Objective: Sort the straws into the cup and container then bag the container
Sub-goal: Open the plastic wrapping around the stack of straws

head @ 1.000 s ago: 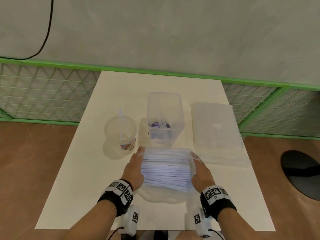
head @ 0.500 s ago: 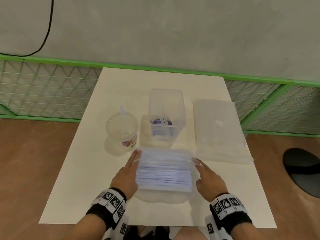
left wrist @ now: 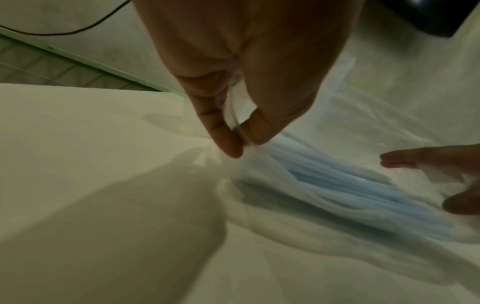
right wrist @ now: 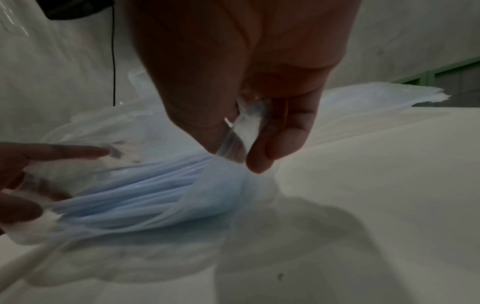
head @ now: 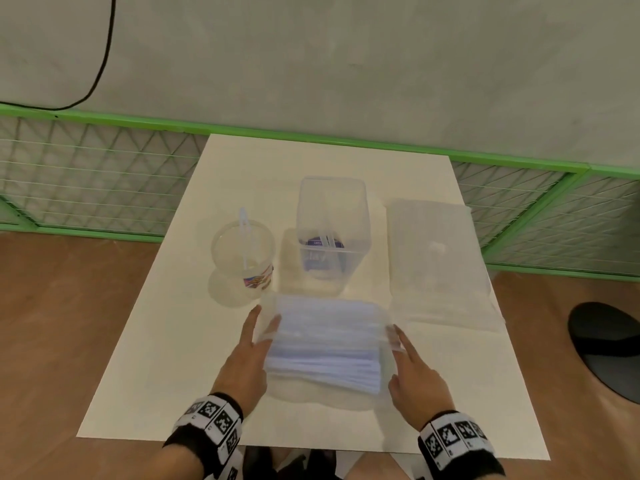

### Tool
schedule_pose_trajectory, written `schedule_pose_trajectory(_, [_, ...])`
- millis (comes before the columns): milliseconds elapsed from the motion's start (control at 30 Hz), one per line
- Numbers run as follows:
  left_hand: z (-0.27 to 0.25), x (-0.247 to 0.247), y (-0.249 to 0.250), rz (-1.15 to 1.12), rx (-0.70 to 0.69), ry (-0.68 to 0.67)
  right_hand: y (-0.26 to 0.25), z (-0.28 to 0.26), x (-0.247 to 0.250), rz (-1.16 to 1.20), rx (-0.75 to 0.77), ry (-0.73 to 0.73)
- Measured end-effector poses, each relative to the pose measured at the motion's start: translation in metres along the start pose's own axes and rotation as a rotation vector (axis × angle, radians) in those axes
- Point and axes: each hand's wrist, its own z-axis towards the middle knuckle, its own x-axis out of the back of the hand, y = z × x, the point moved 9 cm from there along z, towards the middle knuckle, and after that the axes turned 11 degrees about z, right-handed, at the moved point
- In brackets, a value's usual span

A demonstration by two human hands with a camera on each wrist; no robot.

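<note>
Left hand: the left hand point(head: 246, 355) pinches the left end of the wrapper between thumb and fingers, at lower centre of the head view; the left wrist view shows the film caught at the fingertips point(left wrist: 235, 144).
Right hand: the right hand point(head: 414, 370) pinches the wrapper's right end the same way, a twist of film held between thumb and finger point(right wrist: 259, 156).
Straws: a pack of pale blue straws point(head: 327, 344) hangs between both hands, just above the bench point(head: 166, 341), sagging in its thin clear wrapper.
Cup: the cup point(head: 244, 256) stands left of centre with one straw already in it.
Container: the tall clear container point(head: 333, 223) stands at centre, just behind the pack, with a couple of straws inside.
Bag: the clear bag point(head: 436, 258) lies flat at the right of the bench.
Stage: sorting looks barely begun; the pack seems about to be opened.
Risk: pulling the ends apart could split the wrapper suddenly, scattering straws off the bench edge.
Risk: the pack sits close to the cup and container, so a jerk forward may topple them.
</note>
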Motion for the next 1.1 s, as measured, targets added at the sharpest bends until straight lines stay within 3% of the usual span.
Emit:
schedule_pose_trajectory(133, [-0.004, 0.002, -0.001, -0.063, -0.051, 0.049, -0.003, 0.003, -0.002, 0.062, 0.009, -0.05])
schedule_pose_trajectory(333, [-0.006, 0.001, -0.001, -0.023, -0.005, 0.1, -0.009, 0.011, 0.004, 0.093, 0.085, -0.084])
schedule_pose_trajectory(500, [-0.008, 0.033, 0.014, -0.115, -0.003, 0.225, -0.03, 0.013, 0.041, 0.144, 0.172, 0.094])
schedule_pose_trajectory(567, [-0.006, 0.033, 0.01, -0.103, 0.007, 0.197, -0.034, 0.013, 0.043, 0.134, 0.188, 0.111])
schedule_pose_trajectory(700, [-0.002, 0.012, -0.006, -0.074, 0.037, 0.053, -0.037, 0.013, 0.02, 0.117, 0.238, -0.006])
schedule_pose_trajectory(767, [-0.001, 0.01, -0.011, -0.096, 0.042, 0.035, -0.044, 0.007, 0.02, 0.053, 0.273, 0.095])
schedule_pose_trajectory(867, [-0.003, 0.014, -0.012, -0.139, 0.016, 0.04, -0.075, -0.016, 0.039, -0.048, 0.301, 0.412])
schedule_pose_trajectory(933, [-0.007, 0.018, -0.012, -0.172, 0.016, 0.053, -0.108, -0.031, 0.036, 0.005, 0.431, 0.483])
schedule_pose_trajectory(1033, [-0.011, 0.021, -0.014, -0.175, 0.018, 0.058, -0.155, -0.034, -0.012, -0.014, 0.654, 0.285])
schedule_pose_trajectory(1100, [-0.012, 0.018, -0.012, -0.179, -0.011, 0.042, -0.168, -0.024, -0.046, -0.062, 0.662, 0.174])
